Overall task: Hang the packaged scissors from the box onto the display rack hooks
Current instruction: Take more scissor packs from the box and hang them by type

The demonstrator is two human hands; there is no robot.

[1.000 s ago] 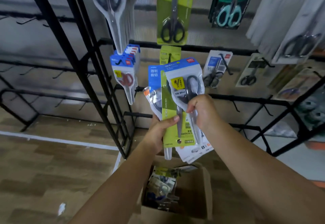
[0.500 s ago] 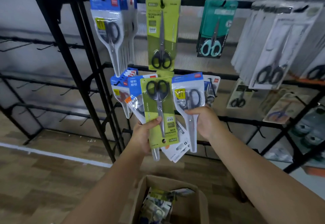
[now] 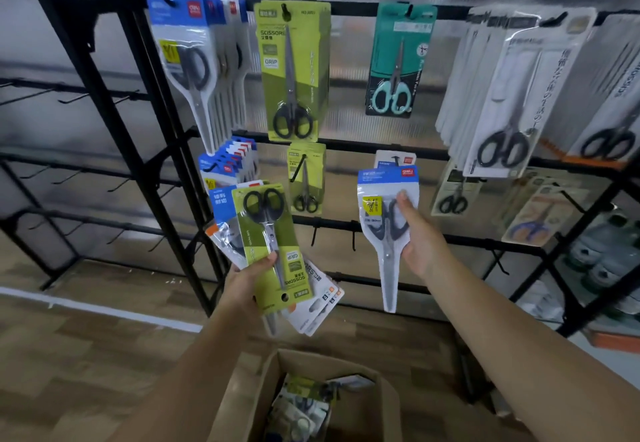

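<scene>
Nearest, below and between both forearms: open brown cardboard box (image 3: 349, 403), more packaged scissors heaped inside.

Just above, left hand (image 3: 247, 280) curled round the lower ends of a fanned bundle of packs, thumb pressed on the front one: green card pack of black-handled scissors (image 3: 268, 244), held upside down, handles up, hang-hole at the bottom. Behind it, blue-and-clear packs and white-backed cards spread out to both sides.

Up and to the right of that, right hand (image 3: 414, 233) holding a single blue-topped clear tapered pack of grey-handled scissors (image 3: 386, 230), fingers laid across the front at the handles, thumb hidden behind. Long axis near upright, blue header and hang-hole uppermost, pointed tip down. Well apart from the left-hand bundle.

Beyond both hands, black metal display rack (image 3: 145, 136) with rows of hooks. Matching blue-topped packs on the top-row hook (image 3: 194, 70), up and to the far left of the right hand, past the left hand; smaller blue-topped packs (image 3: 227, 167) just above the left hand. Directly behind the held header, a white-and-blue pack on its own hook (image 3: 394, 159).

Probably next: header raised and carried leftward to the matching hook, hole threaded on; right hand the one to do it, pack already upright.
</scene>
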